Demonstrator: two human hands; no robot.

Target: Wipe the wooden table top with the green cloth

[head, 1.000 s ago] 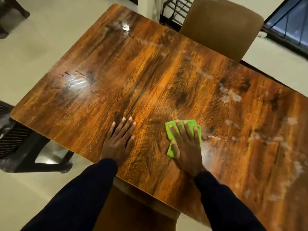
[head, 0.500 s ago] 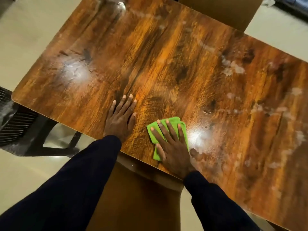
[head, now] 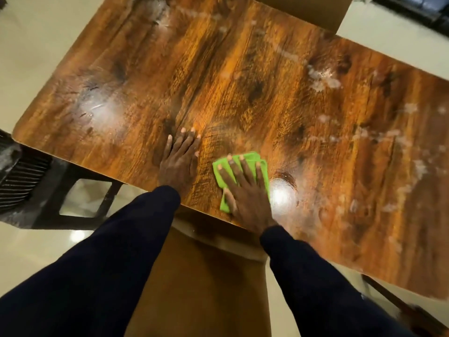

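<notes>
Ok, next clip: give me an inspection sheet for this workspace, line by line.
Surface: wooden table top, glossy, whitish smears across its right part.
Job's things: green cloth, folded, flat near the near edge.
Clutter: nothing seen.
Grippers: right hand pressed flat on the cloth; left hand flat on bare wood beside it.
Cables: nothing seen.
Surroundings: brown chair tucked under the near edge, dark chair at left, pale floor.

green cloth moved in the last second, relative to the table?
Yes. The green cloth under the right hand slid toward the left hand and the near edge of the table.
</notes>
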